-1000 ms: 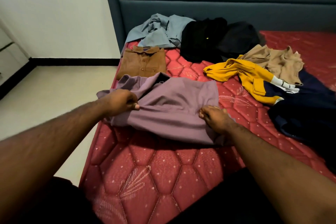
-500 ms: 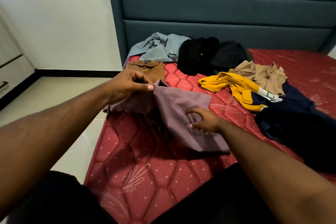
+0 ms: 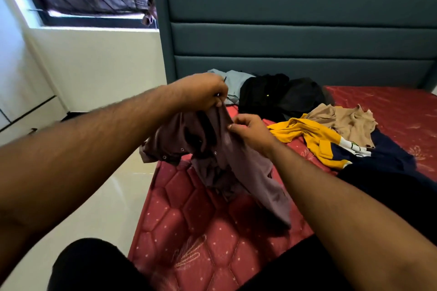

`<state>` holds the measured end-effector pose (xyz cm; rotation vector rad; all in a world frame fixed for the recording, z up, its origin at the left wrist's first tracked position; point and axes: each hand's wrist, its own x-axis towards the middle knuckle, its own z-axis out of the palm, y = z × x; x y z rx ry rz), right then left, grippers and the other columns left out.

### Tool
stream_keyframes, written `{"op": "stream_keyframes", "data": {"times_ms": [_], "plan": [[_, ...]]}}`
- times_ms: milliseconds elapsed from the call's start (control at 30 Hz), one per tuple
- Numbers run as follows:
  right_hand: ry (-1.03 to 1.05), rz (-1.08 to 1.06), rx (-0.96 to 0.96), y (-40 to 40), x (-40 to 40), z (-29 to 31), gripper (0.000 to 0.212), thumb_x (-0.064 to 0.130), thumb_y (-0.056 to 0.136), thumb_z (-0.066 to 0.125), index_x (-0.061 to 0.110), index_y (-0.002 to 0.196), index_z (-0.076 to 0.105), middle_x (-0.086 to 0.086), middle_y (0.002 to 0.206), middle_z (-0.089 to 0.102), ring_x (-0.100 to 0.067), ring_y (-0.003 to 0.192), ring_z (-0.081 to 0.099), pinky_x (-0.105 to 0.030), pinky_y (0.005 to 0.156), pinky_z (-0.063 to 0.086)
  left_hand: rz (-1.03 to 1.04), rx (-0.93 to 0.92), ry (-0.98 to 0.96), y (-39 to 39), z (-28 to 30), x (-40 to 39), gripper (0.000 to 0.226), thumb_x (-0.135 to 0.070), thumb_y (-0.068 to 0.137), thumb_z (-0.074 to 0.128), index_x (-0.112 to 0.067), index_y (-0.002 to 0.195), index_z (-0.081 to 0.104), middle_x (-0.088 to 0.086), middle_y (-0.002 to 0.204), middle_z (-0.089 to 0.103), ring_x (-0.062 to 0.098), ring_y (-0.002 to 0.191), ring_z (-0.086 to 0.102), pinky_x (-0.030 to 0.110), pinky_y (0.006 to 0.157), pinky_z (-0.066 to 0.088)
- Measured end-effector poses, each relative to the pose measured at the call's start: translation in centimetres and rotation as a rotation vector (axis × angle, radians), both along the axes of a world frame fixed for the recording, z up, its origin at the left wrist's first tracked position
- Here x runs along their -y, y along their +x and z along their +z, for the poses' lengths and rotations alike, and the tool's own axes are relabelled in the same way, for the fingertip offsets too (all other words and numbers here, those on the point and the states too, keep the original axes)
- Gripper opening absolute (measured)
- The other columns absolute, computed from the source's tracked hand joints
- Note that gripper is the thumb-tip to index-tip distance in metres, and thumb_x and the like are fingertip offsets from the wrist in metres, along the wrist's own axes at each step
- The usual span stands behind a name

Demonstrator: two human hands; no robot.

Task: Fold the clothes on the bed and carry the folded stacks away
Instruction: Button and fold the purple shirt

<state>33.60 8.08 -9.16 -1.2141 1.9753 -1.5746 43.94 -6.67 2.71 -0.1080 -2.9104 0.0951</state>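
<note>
A mauve shirt (image 3: 238,170) with snap buttons hangs crumpled above the near left part of the red quilted mattress (image 3: 189,231). My left hand (image 3: 203,92) grips its upper edge, lifted high. My right hand (image 3: 250,132) pinches the same fabric a little lower and to the right. The shirt's lower end trails down onto the mattress. A brown shirt seen earlier is hidden behind my left arm and the lifted fabric.
Loose clothes lie further back: a grey-blue garment (image 3: 236,82), black garments (image 3: 281,97), a yellow top (image 3: 309,137), a beige top (image 3: 350,123) and a navy piece (image 3: 383,160). The teal headboard (image 3: 295,38) stands behind. Pale floor (image 3: 99,196) lies left of the bed.
Both hands have lifted the mauve shirt off the mattress, the left rising highest. The right hand moved up to grasp fabric near the left. The view tilted upward.
</note>
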Motion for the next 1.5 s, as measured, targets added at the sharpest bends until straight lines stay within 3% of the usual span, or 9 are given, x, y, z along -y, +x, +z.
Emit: {"op": "stream_keyframes", "data": {"times_ms": [133, 233, 500, 700, 833, 1000, 1233, 1367, 1500], "plan": [[-0.066, -0.153, -0.298, -2.9, 0.2, 5.2, 0.018, 0.017, 0.093, 0.056, 0.011, 0.078, 0.065, 0.002, 0.070, 0.063, -0.006, 0.065, 0.053, -0.030, 0.063, 0.043, 0.114, -0.009, -0.003, -1.2, 4.1, 1.6, 0.013, -0.027, 0.093, 0.061, -0.016, 0.097, 0.066, 0.005, 0.101, 0.064, 0.027, 0.097, 0.058, 0.034, 0.077, 0.043], [0.137, -0.121, -0.644, -5.3, -0.3, 8.0, 0.021, 0.025, 0.092, 0.053, 0.009, 0.086, 0.064, -0.005, 0.080, 0.066, -0.020, 0.078, 0.061, -0.038, 0.071, 0.047, 0.166, -0.032, -0.033, -1.7, 5.7, 3.3, 0.013, -0.034, 0.095, 0.057, -0.024, 0.086, 0.054, 0.010, 0.101, 0.065, 0.033, 0.094, 0.060, 0.036, 0.073, 0.045], [0.658, -0.120, -0.698, -11.0, -0.6, 11.7, 0.019, 0.005, 0.089, 0.052, 0.014, 0.085, 0.069, -0.001, 0.080, 0.064, -0.018, 0.080, 0.059, -0.028, 0.066, 0.040, 0.354, -0.295, -0.128, -2.7, 9.5, 7.7, 0.025, -0.039, 0.096, 0.050, -0.015, 0.095, 0.056, 0.023, 0.099, 0.063, 0.045, 0.091, 0.061, 0.042, 0.070, 0.044], [0.135, -0.224, -0.320, -12.5, 0.1, 13.0, 0.009, 0.009, 0.093, 0.055, 0.018, 0.091, 0.056, 0.002, 0.079, 0.056, -0.009, 0.073, 0.049, -0.028, 0.068, 0.041, 0.414, -0.291, 0.004, -3.4, 10.2, 11.0, 0.020, -0.035, 0.094, 0.055, -0.016, 0.091, 0.058, 0.019, 0.100, 0.064, 0.041, 0.091, 0.060, 0.040, 0.071, 0.047], [0.079, -0.227, -0.675, -12.8, -0.8, 14.5, 0.035, 0.027, 0.079, 0.078, 0.021, 0.103, 0.053, 0.009, 0.071, 0.047, -0.007, 0.062, 0.046, -0.022, 0.063, 0.041, 0.459, -0.309, 0.041, -2.8, 10.1, 13.3, 0.022, -0.038, 0.094, 0.057, -0.017, 0.091, 0.058, 0.017, 0.100, 0.065, 0.040, 0.091, 0.060, 0.042, 0.073, 0.049], [0.258, -0.272, -1.117, -13.8, -0.8, 17.6, 0.013, 0.028, 0.084, 0.070, 0.016, 0.087, 0.064, -0.002, 0.089, 0.059, -0.027, 0.081, 0.059, -0.038, 0.064, 0.047, 0.470, -0.336, 0.078, -2.7, 10.2, 14.3, 0.021, -0.035, 0.095, 0.055, -0.015, 0.092, 0.058, 0.018, 0.099, 0.065, 0.040, 0.089, 0.060, 0.045, 0.073, 0.050], [0.418, -0.233, -0.808, -12.8, -0.8, 21.5, 0.007, 0.018, 0.079, 0.075, 0.018, 0.085, 0.078, 0.002, 0.082, 0.072, -0.011, 0.077, 0.063, -0.025, 0.070, 0.049, 0.455, -0.503, 0.193, -2.5, 11.7, 14.3, 0.020, -0.029, 0.092, 0.060, -0.016, 0.078, 0.054, 0.019, 0.088, 0.064, 0.039, 0.085, 0.060, 0.042, 0.071, 0.047], [0.431, -0.339, -0.603, -12.6, -1.3, 23.4, 0.007, 0.006, 0.073, 0.077, 0.013, 0.074, 0.077, 0.008, 0.052, 0.064, -0.003, 0.050, 0.057, -0.014, 0.046, 0.042, 0.307, -0.679, 0.284, -2.4, 13.9, 13.0, 0.024, -0.024, 0.092, 0.064, -0.005, 0.077, 0.061, 0.013, 0.071, 0.059, 0.029, 0.070, 0.054, 0.037, 0.065, 0.040], [0.725, -0.297, -0.512, -11.7, -1.2, 23.4, 0.014, -0.004, 0.079, 0.069, 0.009, 0.074, 0.071, -0.009, 0.065, 0.069, -0.019, 0.051, 0.066, -0.024, 0.045, 0.051, 0.221, -0.520, 0.446, -1.6, 12.6, 12.8, 0.024, -0.025, 0.085, 0.074, -0.010, 0.070, 0.064, 0.004, 0.062, 0.055, 0.010, 0.059, 0.047, 0.027, 0.057, 0.036]]}}
